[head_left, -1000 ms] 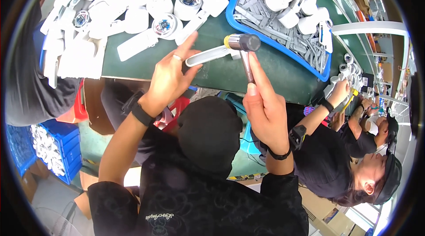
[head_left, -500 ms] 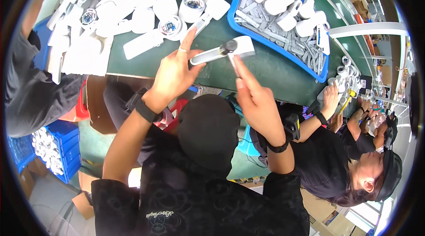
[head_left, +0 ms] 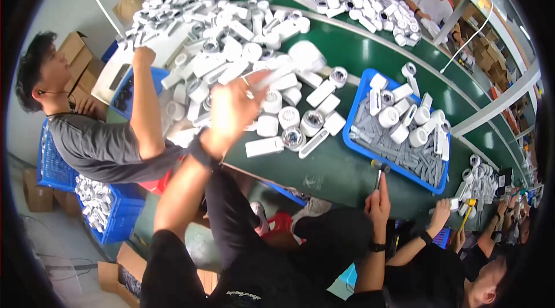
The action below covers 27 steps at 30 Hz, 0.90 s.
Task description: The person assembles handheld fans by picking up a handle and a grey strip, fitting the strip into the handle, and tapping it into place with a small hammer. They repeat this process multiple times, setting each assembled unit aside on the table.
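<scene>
My left hand (head_left: 231,108), blurred by motion, is raised over the pile of white parts at the table's middle. It is closed on a white handheld fan (head_left: 307,57), whose wide end points away to the right. My right hand (head_left: 378,208) is closed round the handle of a small hammer (head_left: 380,167), its dark head up, near the table's front edge. Several white fan bodies (head_left: 289,117) with round heads lie between my hands, some showing a grille or inner parts. The blue tray (head_left: 353,108) beyond my right hand holds grey strips and white fan parts.
A co-worker in a grey shirt (head_left: 110,140) sits at the left, one arm raised by the pile. To my right another person's hand (head_left: 441,212) is near a yellow-headed hammer (head_left: 470,203). Blue crates (head_left: 124,215) stand on the floor at left. A white post (head_left: 491,103) crosses at right.
My left hand has lifted the fan off the near table and carried it over the pile. My right hand has drawn the hammer away to the right. The view has tilted up.
</scene>
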Available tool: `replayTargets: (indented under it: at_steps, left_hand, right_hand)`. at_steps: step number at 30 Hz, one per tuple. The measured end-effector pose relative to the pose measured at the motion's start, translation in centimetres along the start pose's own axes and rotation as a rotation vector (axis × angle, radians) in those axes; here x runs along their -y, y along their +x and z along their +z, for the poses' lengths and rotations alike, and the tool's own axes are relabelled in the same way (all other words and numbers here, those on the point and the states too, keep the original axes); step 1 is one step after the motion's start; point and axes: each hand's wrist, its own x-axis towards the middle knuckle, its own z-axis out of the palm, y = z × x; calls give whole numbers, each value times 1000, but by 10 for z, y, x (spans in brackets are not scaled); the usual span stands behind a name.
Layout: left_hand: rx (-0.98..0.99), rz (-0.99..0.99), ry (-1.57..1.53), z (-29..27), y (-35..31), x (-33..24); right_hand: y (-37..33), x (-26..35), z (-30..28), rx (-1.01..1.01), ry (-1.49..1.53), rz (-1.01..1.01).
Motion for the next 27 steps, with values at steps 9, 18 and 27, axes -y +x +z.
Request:
replayTargets:
  at_steps: [9, 18, 27]
  left_hand:
    - [-201, -469, 482, -33, 159, 249]
    - [52, -641, 532, 5, 183, 372]
    - [137, -203, 59, 43, 175, 223]
  right_hand:
    - [11, 4, 9, 23, -84, -10]
    - [2, -9, 2, -2, -74, 26]
    - [6, 6, 5, -57, -152, 32]
